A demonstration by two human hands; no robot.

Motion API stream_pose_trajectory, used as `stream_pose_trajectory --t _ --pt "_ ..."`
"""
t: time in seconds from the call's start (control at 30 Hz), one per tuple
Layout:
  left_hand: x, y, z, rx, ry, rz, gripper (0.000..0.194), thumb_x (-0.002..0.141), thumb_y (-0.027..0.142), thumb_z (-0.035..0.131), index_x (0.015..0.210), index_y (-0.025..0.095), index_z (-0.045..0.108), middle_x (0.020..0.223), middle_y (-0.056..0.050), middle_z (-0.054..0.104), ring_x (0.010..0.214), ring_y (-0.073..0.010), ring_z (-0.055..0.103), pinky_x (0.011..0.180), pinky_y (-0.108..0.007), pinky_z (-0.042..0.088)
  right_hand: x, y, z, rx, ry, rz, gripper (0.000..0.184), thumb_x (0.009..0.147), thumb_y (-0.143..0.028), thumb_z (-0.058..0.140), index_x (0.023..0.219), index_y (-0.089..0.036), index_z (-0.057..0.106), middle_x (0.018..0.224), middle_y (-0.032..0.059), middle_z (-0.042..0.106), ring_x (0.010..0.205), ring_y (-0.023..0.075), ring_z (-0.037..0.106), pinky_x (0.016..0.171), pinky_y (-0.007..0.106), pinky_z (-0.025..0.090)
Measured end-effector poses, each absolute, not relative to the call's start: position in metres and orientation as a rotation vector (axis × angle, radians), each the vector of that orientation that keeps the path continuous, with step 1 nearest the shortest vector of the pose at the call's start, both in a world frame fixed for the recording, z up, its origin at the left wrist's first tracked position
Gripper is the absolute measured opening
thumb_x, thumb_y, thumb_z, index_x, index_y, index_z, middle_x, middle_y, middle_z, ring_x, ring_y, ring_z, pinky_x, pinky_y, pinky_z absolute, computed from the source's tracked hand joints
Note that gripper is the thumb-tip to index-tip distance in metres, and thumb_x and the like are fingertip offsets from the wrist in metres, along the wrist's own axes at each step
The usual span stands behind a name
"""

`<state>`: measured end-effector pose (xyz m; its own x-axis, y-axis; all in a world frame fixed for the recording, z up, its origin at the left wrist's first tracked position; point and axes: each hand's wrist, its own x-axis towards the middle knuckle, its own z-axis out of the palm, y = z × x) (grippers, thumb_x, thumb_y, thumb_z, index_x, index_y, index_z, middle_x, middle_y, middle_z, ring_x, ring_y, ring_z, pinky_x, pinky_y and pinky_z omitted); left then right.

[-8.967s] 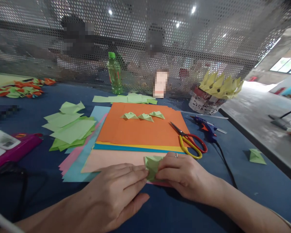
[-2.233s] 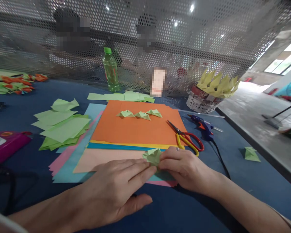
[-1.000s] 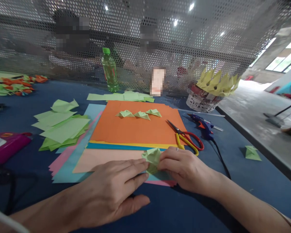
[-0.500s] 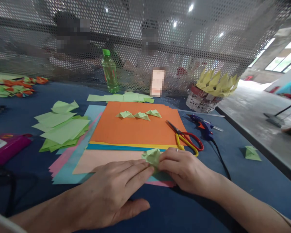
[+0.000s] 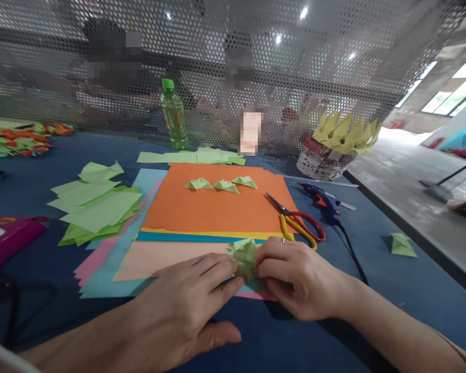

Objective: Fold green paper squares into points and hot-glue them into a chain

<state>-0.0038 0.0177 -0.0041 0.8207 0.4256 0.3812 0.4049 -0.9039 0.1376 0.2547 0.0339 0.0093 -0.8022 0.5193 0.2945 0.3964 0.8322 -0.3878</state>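
A small light green folded paper point(image 5: 244, 253) lies on the near part of the stacked coloured sheets. My left hand point(image 5: 190, 305) rests flat with its fingertips on the paper's left edge, thumb held apart. On the other side, my right hand point(image 5: 295, 274) has its fingers curled and closed on the paper's right edge. Beyond them, three folded green paper pieces point(image 5: 226, 185) sit in a row on the orange sheets point(image 5: 209, 210). Scissors point(image 5: 295, 220) with red and yellow handles lie across the right side of the orange sheets.
Loose green sheets point(image 5: 97, 202) are piled on the left. A glue gun point(image 5: 321, 201) with a cord lies right of the scissors. Behind stand a green bottle point(image 5: 174, 116) and a pot with yellow paper points point(image 5: 322, 163). Another folded green piece point(image 5: 402, 244) lies far right.
My left fingers have drawn back slightly, so more of the green paper shows. The right fingers have bent a little more around its edge. The whole view has shifted slightly.
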Motion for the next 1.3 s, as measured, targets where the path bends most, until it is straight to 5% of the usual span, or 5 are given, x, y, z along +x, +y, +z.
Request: stream_pose_trajectory --t 0.3,0.57,0.87,1.3 --pt "-0.004 0.016 -0.008 2.901 0.700 0.600 0.053 0.100 0.058 0.045 0.123 0.014 0.064 0.121 -0.013 0.066 0.111 -0.0301 0.061 0.099 -0.043 0.051 0.257 0.032 0.007 -0.605 -2.657 0.260 0.024 0.085 -0.005 0.045 0.075 -0.015 0.064 0.085 0.0091 0.064 0.072 0.0191 0.051 0.066 0.032 0.045" --pt "-0.002 0.018 0.000 2.977 0.677 0.642 0.054 0.103 0.057 0.039 0.115 0.012 0.067 0.113 -0.015 0.070 0.103 -0.0304 0.065 0.089 -0.043 0.056 0.256 0.027 0.004 -0.592 -2.670 0.090 0.025 0.089 -0.008 0.045 0.094 -0.009 0.070 0.090 0.0113 0.065 0.076 0.0210 0.052 0.067 0.033 0.048" --pt "-0.004 0.012 -0.011 2.923 0.723 0.723 0.052 0.103 0.055 0.041 0.118 0.013 0.066 0.122 -0.014 0.068 0.115 -0.0291 0.062 0.101 -0.042 0.051 0.252 0.026 0.006 -0.691 -2.645 0.058 0.024 0.085 -0.005 0.046 0.079 -0.012 0.068 0.081 0.0094 0.062 0.072 0.0205 0.050 0.060 0.032 0.043" --pt "-0.007 0.015 0.002 2.963 0.695 0.788 0.047 0.106 0.046 0.036 0.108 0.014 0.070 0.113 -0.012 0.073 0.096 -0.0249 0.070 0.078 -0.034 0.058 0.256 0.043 0.007 -0.844 -2.569 0.309 0.048 0.084 0.001 0.043 0.122 -0.018 0.064 0.115 0.0115 0.060 0.101 0.0236 0.057 0.087 0.039 0.048"
